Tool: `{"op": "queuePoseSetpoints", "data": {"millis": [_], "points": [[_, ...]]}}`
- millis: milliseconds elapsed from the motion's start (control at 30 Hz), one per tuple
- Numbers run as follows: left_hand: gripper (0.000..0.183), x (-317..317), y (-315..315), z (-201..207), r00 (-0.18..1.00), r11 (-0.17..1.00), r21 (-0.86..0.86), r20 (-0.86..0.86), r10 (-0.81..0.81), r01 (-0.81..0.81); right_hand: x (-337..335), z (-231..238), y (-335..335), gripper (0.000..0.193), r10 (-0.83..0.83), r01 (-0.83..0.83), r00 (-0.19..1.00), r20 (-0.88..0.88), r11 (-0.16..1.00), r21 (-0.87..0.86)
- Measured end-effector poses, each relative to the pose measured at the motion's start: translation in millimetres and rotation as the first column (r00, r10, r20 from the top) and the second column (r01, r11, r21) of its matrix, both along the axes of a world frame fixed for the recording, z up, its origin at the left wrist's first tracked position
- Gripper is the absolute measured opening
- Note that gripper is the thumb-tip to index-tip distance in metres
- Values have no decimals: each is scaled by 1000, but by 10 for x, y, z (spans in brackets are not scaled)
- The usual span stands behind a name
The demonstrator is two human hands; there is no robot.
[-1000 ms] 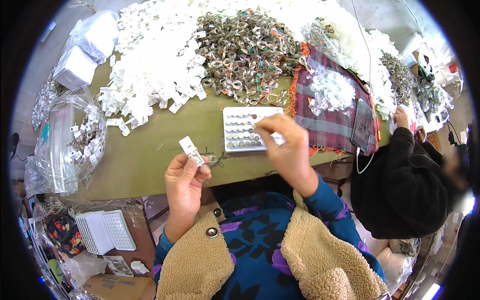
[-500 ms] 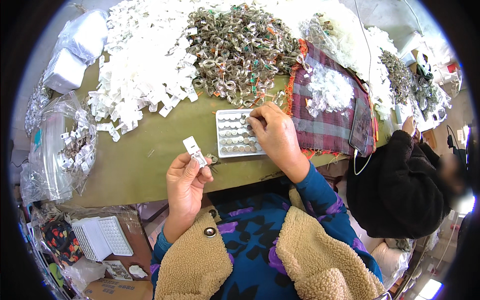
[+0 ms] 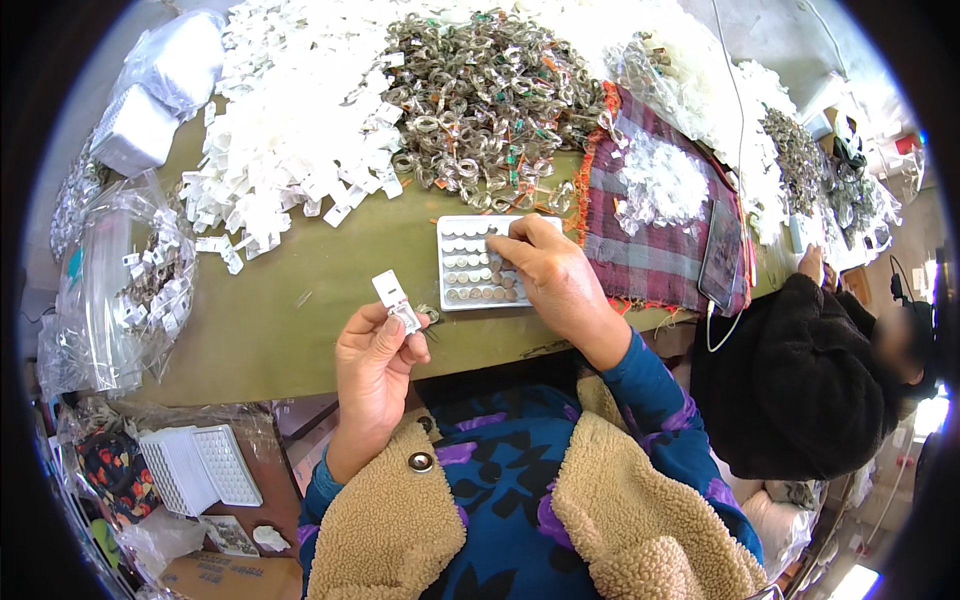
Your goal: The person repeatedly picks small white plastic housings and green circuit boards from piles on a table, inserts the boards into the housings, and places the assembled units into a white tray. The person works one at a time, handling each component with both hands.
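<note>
Compared with half a second before, the right hand (image 3: 555, 285) has barely shifted: it still rests on the white tray (image 3: 480, 262) of small round button cells, fingertips pinched narrowly on one cell near the tray's upper middle. The left hand (image 3: 375, 360) remains at about seven o'clock from the tray, well apart from it, its thumb and fingers closed on one small white plastic clip (image 3: 397, 301) held upright above the olive-green table (image 3: 290, 320). One tray lies on the table, just beside the edge of one plaid cloth (image 3: 660, 250) at its three o'clock. At the tray's twelve o'clock sits one heap of tangled metal rings (image 3: 490, 90); at ten o'clock, one spread of white clips (image 3: 290, 130), too many to count. One clear bag (image 3: 125, 280) of parts lies at nine o'clock. One dark phone (image 3: 721, 268) rests on the cloth. One other person in a black coat (image 3: 800, 380) sits at four o'clock.
</note>
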State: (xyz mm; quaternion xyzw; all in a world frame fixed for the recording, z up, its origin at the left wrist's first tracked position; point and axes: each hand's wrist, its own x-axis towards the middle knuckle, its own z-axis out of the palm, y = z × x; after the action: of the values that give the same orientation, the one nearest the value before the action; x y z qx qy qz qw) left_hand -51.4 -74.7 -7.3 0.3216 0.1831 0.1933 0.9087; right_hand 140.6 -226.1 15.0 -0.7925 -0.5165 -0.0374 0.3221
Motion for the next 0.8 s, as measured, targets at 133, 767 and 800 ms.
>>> {"op": "queuePoseSetpoints", "data": {"millis": [133,767,800], "points": [[18,-17,-23,-12,999,998,-67,46,14,-11,19,36,-56,24,10,-11,1000,-29,999,-41],[21,-180,-66,-42,994,976,-208,97,-50,70,-869,297,299,28,268,-207,916,-297,953,222],[21,-189,-51,-48,993,974,-211,102,-56,77,-857,300,306,30,280,-197,889,-361,948,250]]}}
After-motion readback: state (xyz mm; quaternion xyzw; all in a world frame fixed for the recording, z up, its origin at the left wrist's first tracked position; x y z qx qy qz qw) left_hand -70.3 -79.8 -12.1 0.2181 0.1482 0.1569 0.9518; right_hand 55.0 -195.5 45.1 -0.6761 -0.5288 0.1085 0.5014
